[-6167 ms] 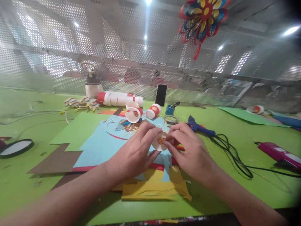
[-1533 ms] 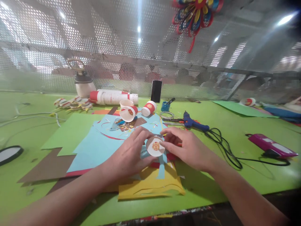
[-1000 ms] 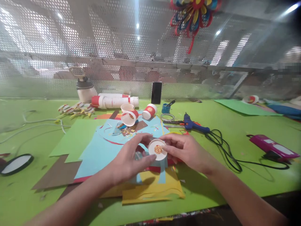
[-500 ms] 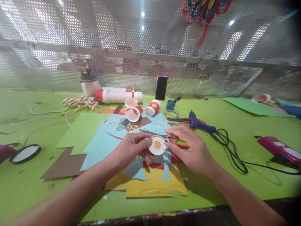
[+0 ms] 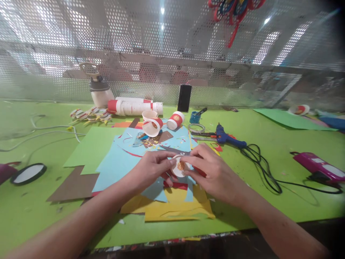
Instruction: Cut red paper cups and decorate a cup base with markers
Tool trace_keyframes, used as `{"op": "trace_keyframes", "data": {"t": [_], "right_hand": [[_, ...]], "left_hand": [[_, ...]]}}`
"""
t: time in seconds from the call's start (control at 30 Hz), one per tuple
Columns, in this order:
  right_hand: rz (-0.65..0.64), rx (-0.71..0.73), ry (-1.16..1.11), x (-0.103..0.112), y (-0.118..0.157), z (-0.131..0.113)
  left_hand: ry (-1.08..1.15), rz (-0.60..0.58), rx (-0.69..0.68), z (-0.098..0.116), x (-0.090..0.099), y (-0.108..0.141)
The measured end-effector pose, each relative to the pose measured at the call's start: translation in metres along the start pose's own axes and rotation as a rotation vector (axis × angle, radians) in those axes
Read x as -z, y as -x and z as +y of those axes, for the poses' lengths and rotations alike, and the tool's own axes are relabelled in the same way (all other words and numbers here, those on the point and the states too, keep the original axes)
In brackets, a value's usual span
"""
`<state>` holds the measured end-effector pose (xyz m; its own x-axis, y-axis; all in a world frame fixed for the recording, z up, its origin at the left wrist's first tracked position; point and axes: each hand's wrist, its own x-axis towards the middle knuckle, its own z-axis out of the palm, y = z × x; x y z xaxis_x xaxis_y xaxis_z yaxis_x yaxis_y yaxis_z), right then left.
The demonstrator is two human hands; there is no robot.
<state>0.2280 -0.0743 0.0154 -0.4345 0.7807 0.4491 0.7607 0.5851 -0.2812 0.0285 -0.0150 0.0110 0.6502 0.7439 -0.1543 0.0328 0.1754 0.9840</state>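
Observation:
A small white paper disc [image 5: 176,169] with an orange round pattern is held between my two hands. My left hand [image 5: 155,167] pinches its left edge between thumb and fingers. The fingers of my right hand [image 5: 208,169] lie over the disc's right part, touching its face and covering some of the pattern. Below the hands are light blue paper [image 5: 113,172] and yellow paper [image 5: 175,211]. Behind them a cut paper cup [image 5: 151,127] and a red and white cup [image 5: 175,120] lie on their sides.
On the green table [image 5: 242,208] are a blue glue gun [image 5: 229,138] with a black cord, a magenta device [image 5: 319,166], a phone [image 5: 184,98], a row of stacked cups [image 5: 134,107], a spray bottle [image 5: 100,92] and a black-rimmed disc [image 5: 28,174]. Scissors lie beside the glue gun.
My right hand has moved left from the disc's edge onto its face, partly covering the pattern. My left hand keeps its hold. The view has shifted slightly.

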Motion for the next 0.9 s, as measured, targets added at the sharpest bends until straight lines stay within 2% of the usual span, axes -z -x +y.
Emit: {"op": "trace_keyframes", "data": {"t": [0.6, 0.9], "right_hand": [[0.122, 0.091, 0.043, -0.0061, -0.0013, -0.0016], [0.121, 0.105, 0.095, -0.0055, -0.0042, -0.0053]], "left_hand": [[0.037, -0.017, 0.008, -0.0045, 0.0007, -0.0004], [0.052, -0.012, 0.003, -0.0053, 0.0004, -0.0011]]}}
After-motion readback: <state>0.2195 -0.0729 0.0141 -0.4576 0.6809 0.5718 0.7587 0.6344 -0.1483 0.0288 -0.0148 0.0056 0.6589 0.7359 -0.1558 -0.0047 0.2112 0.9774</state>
